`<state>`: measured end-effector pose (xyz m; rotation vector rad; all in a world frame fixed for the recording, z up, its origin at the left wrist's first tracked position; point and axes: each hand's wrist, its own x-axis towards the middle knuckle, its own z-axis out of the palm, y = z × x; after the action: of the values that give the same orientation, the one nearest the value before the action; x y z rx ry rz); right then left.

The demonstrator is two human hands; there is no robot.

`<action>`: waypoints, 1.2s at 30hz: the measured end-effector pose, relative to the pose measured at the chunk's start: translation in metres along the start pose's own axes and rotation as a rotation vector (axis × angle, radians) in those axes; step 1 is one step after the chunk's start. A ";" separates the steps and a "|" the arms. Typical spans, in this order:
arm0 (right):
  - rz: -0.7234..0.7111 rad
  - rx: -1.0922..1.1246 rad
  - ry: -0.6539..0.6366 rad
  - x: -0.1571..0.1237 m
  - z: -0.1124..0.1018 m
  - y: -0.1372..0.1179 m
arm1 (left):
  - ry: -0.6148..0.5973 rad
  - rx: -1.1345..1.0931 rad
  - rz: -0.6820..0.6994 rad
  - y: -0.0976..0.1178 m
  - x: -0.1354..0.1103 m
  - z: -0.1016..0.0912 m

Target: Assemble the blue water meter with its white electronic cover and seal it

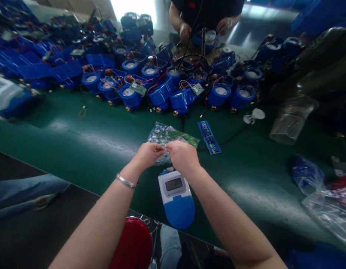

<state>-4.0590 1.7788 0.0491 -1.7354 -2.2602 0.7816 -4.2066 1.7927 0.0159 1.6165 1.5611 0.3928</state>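
Note:
Both my hands meet over a clear plastic bag (158, 132) that holds small light pieces and a bundle of green wires (186, 138). The thumb and fingers of my left hand (149, 154) are pinched together. My right hand (183, 156) is closed the same way, its fingertips against the left ones. Whatever lies between the fingertips is too small to make out. Just below the hands, a white and blue meter (177, 198) with a grey display lies face up on the green tabletop. Its top end is partly close under my right hand.
Rows of blue water meters (130, 95) with loose wires and circuit boards fill the back. A blue printed strip (209, 137), white discs (254, 115) and plastic bags (307, 173) lie to the right. Across the table, a person's hands (185, 33) handle a meter. A red stool (133, 243) stands below.

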 end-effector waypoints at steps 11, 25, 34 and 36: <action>-0.025 0.159 -0.049 -0.004 0.002 0.008 | 0.064 0.121 0.072 0.000 -0.011 0.004; 0.095 0.433 -0.016 0.009 0.019 0.010 | 0.372 0.412 -0.151 0.006 -0.003 0.034; 0.067 0.471 -0.014 0.004 0.018 0.013 | 0.420 0.485 -0.294 0.005 0.014 0.033; 0.046 0.449 -0.018 0.001 0.016 0.015 | 0.409 0.492 -0.294 0.005 0.017 0.031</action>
<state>-4.0542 1.7781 0.0278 -1.5704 -1.8669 1.2069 -4.1779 1.7982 -0.0047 1.6927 2.3122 0.1909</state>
